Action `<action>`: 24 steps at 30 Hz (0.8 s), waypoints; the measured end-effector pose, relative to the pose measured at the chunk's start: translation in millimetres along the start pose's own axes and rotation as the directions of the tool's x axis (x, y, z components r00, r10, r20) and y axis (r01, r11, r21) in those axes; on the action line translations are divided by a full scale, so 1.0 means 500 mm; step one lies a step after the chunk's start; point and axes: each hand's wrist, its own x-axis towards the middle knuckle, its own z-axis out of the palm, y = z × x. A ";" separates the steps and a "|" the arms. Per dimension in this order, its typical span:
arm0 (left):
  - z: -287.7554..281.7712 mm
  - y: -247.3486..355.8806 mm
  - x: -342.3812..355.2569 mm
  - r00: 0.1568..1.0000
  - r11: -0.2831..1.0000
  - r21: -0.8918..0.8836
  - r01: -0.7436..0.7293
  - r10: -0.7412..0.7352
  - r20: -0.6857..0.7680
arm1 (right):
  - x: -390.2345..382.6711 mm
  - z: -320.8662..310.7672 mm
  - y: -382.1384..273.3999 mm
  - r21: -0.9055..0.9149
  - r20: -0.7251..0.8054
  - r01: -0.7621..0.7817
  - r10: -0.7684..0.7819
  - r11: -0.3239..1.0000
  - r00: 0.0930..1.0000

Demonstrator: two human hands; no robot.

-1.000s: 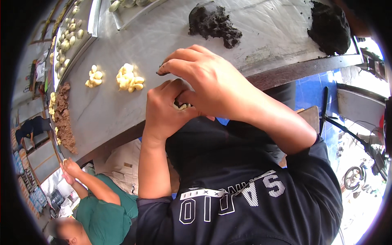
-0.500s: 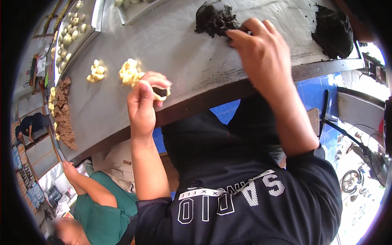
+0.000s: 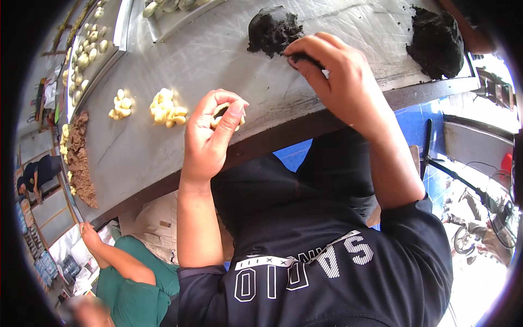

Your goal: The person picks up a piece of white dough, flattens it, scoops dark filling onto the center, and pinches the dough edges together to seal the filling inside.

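Note:
My left hand is closed around a small piece of pale yellow dough with dark filling inside it. The thumb lies across its front and hides part of it. Between the bent fingers and thumb of my right hand is a bit of black paste. Those fingertips are beside a crumbly mound of black paste on the metal table. Two little heaps of yellow dough pieces, a larger one and a smaller one, lie left of my left hand.
A second black paste mound sits at the right end. Trays of pale oval pieces stand at the far left and back. Brown paste lines the left edge. A person in green is at the lower left.
My right hand has come slightly away from the black mound, with paste now showing in its fingers. My left hand has moved right, its thumb now across the dough. The view has shifted a little.

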 end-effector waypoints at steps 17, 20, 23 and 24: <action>0.032 -0.003 0.000 0.937 0.757 0.553 -0.348 0.289 0.194 | -0.009 0.057 -0.105 0.222 0.150 -0.039 0.006 0.974 0.989; 0.025 -0.018 -0.007 0.923 0.773 0.515 -0.370 0.370 0.109 | 0.014 0.042 -0.113 0.157 0.073 0.046 -0.058 0.987 0.996; 0.024 -0.027 0.011 0.917 0.783 0.486 -0.388 0.380 0.120 | 0.053 -0.030 -0.050 -0.025 0.211 -0.044 0.048 0.999 0.976; 0.021 -0.024 0.020 0.915 0.783 0.481 -0.394 0.385 0.122 | 0.065 -0.042 -0.008 -0.181 0.121 0.016 0.007 0.983 0.993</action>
